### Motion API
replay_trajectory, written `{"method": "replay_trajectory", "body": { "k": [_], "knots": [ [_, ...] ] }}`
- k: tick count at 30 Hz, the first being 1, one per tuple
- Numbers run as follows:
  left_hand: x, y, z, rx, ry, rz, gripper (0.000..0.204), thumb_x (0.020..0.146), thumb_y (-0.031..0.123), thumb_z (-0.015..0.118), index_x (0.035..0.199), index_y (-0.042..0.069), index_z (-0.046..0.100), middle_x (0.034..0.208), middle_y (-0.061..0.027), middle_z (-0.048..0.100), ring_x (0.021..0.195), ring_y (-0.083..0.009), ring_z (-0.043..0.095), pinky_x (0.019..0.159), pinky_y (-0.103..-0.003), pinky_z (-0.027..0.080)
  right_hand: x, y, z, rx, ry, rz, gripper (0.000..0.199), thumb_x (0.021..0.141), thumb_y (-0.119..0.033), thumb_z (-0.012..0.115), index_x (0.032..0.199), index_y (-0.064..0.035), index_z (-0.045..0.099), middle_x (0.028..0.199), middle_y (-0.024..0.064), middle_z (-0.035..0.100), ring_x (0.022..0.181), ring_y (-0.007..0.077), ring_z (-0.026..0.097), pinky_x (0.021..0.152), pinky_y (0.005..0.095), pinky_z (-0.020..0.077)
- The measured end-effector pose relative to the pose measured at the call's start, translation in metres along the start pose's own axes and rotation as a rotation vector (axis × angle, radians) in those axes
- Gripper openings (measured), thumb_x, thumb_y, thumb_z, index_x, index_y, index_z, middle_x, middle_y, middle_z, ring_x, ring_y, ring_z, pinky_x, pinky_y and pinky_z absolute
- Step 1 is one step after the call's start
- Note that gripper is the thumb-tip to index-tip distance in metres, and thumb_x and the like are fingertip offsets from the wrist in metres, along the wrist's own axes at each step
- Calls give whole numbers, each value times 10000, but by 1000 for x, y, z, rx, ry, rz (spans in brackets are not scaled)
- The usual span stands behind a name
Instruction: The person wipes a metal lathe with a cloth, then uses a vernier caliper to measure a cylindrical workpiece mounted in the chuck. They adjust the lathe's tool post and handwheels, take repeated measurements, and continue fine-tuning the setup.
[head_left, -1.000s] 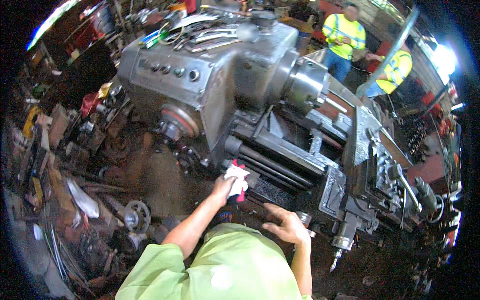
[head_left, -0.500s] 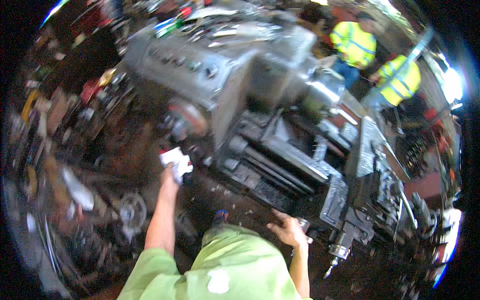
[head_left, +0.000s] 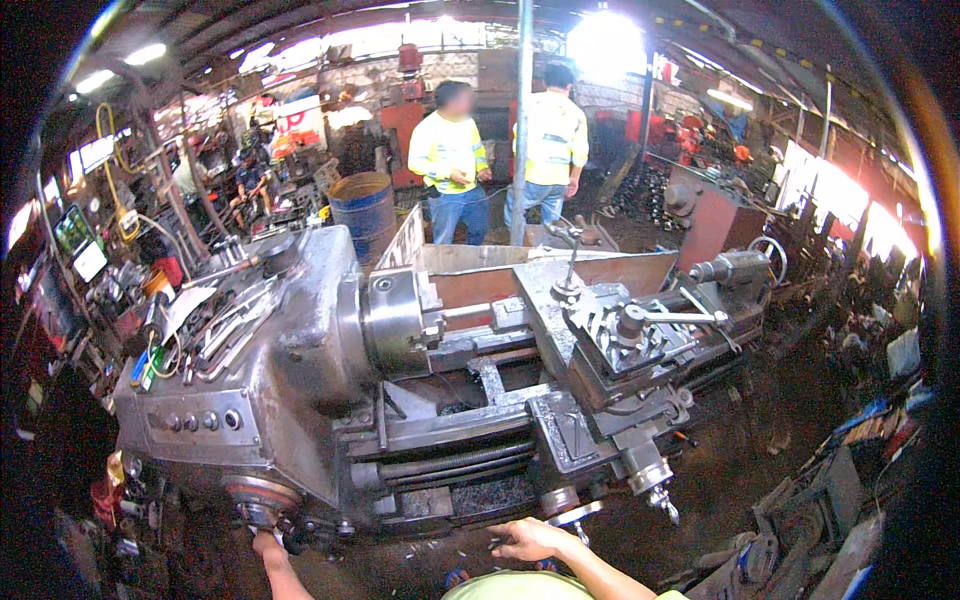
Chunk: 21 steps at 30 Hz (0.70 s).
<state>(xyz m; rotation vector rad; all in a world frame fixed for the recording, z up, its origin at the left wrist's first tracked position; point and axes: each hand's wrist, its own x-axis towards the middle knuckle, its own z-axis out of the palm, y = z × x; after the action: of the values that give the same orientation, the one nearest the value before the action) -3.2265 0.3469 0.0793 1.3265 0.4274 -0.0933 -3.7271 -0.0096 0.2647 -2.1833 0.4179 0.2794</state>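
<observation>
Left hand [head_left: 266,544], grip indiscernible: red-ringed dial [head_left: 262,490] just beside, at twelve o'clock. Right hand [head_left: 532,540], empty, fingers loosely spread: handwheel [head_left: 577,514] at two o'clock.

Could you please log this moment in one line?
left hand: at red-rimmed disc; right hand: open, near handwheel; two people behind lathe
</observation>
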Motion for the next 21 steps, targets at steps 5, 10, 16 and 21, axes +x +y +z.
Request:
{"method": "replay_trajectory", "body": {
  "k": [5, 10, 16, 21],
  "knots": [
    [17, -4, 5, 103, 19, 71, 335, 818, 238, 717, 1020, -19, 642, 997, -128, 665, 873, -260, 633, 705, -426, 499, -13, 6, 0, 18, 34, 41, 653, 871, -404, 644, 1353, 14, 511, 1185, 262, 635, 1081, 392, 633, 915, 434, 508],
    [0, -4, 24, 398, 47, 220, 351, 814, 240, 726, 1016, -35, 641, 996, -158, 673, 884, -287, 649, 724, -444, 510, -12, 5, 3, -37, 75, -30, 664, 863, -421, 649, 1355, 3, 514, 1079, 278, 663, 1000, 411, 656, 857, 458, 524],
    [-34, -4, 33, 890, 174, 524, 372, 810, 243, 738, 1010, -54, 640, 995, -194, 683, 898, -318, 668, 747, -465, 523, -7, 7, 5, -3, 33, -18, 613, 852, -368, 661, 1358, -50, 530, 1090, 257, 669, 1011, 410, 652, 875, 466, 522],
    [-53, -9, 28, 862, 31, 703, 407, 828, 261, 722, 1048, -75, 655, 968, -255, 695, 894, -393, 677, 783, -501, 513, -1, 1, 6, 23, -47, -22, 606, 849, -348, 671, 1355, -46, 529, 1155, 253, 647, 1055, 409, 635, 902, 468, 512]
  ]
}}
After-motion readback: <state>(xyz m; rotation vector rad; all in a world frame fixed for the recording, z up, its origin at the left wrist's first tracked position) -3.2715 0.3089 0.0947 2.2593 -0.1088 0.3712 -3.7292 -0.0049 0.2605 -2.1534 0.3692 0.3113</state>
